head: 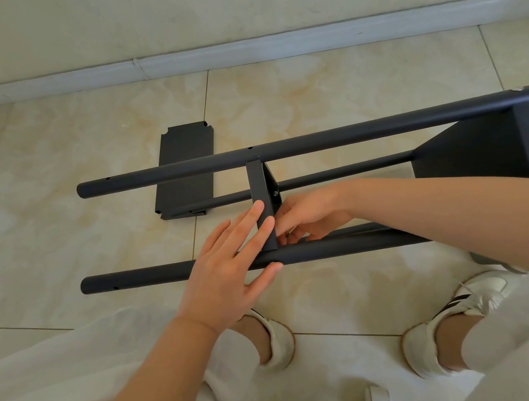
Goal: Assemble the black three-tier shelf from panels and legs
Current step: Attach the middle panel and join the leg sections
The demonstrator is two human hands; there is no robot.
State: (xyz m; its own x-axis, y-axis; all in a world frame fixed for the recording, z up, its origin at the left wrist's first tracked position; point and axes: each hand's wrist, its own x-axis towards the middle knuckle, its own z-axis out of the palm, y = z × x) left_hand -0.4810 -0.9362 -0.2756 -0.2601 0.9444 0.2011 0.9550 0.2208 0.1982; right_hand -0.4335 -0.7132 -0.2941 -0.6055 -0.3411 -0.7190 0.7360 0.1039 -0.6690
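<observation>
Legs [283,148] & panels [184,170]: matte black. Floor tiles [75,125]: cream w/ cloudy beige marbling, thin dark grout lines. Trousers [75,363]: white. Shoes [474,300]: white w/ black stripes. Skirting [236,54]: pale grey.

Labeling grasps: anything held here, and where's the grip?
Left hand presses flat on middle panel and near leg. Right hand curls behind the panel's lower end; grip hidden.

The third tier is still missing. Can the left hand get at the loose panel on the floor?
Probably yes: the left hand rests open on the middle panel, with the loose panel close by. But the far leg and a lower leg cross over it, so it would need sliding out.
</observation>
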